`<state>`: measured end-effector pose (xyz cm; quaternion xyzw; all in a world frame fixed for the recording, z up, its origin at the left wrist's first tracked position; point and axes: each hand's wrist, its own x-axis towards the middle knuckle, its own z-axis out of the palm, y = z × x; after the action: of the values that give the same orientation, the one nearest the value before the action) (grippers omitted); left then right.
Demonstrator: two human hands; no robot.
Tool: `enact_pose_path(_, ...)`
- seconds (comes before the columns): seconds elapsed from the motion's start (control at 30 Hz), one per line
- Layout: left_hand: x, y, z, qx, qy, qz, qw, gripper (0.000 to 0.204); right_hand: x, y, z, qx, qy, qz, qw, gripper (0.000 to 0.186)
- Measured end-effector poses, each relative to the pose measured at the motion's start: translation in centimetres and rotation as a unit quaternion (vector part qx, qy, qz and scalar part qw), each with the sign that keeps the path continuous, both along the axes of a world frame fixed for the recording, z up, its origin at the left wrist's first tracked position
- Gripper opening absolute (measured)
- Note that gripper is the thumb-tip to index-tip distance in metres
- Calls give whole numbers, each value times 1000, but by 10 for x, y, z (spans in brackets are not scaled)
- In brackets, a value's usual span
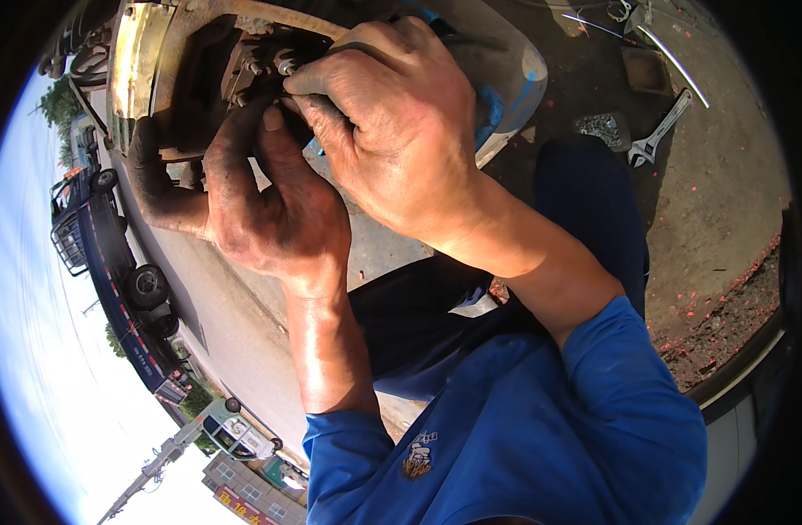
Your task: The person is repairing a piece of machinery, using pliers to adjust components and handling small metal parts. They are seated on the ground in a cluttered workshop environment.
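Both my hands meet at a greasy opening in a metal vehicle part at the upper left. My right hand is closed, its thumb and forefinger pinched beside a shiny nut on a stud. Whatever those fingertips hold, if anything, is hidden. Just below and to the left, my left hand pinches thumb against fingers, while another finger stretches out to the left. What lies between its blackened fingertips is too dark to make out. Several dirty bolts and studs sit inside the opening.
An adjustable wrench lies on the ground at the right, beside a tray of small metal parts. A rusty box and a thin metal rod are farther off. A flatbed truck stands on the road at the left.
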<state>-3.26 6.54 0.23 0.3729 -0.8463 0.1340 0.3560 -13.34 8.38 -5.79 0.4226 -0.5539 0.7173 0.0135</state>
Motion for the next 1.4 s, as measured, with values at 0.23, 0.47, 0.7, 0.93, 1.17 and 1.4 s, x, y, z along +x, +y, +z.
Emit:
enact_pose_path(0.23, -2, 0, -2, 25, 19, 17, 999, 14, -4, 3, 3, 7, -9, 19, 1000, 22)
enact_pose_path(0.47, 0, -2, 3, 63, 22, 14, 998, 13, -4, 3, 4, 16, -35, 35, 999, 21)
enact_pose_path(0.7, 6, -7, 0, 1, -19, 9, 1000, 15, 1, -4, 0, -15, -50, 26, 998, 19)
enact_pose_path(0.93, 12, -14, 1, 4, 24, -38, 999, 20, -3, 8, 10, 32, -56, 48, 997, 19)
enact_pose_path(1.17, 16, -16, 7, 21, 34, -52, 998, 27, -2, 10, 10, 39, -101, 122, 987, 15)
enact_pose_path(1.4, 15, -19, 11, 56, 70, -59, 994, 26, -4, 6, 7, 5, -84, 122, 989, 12)
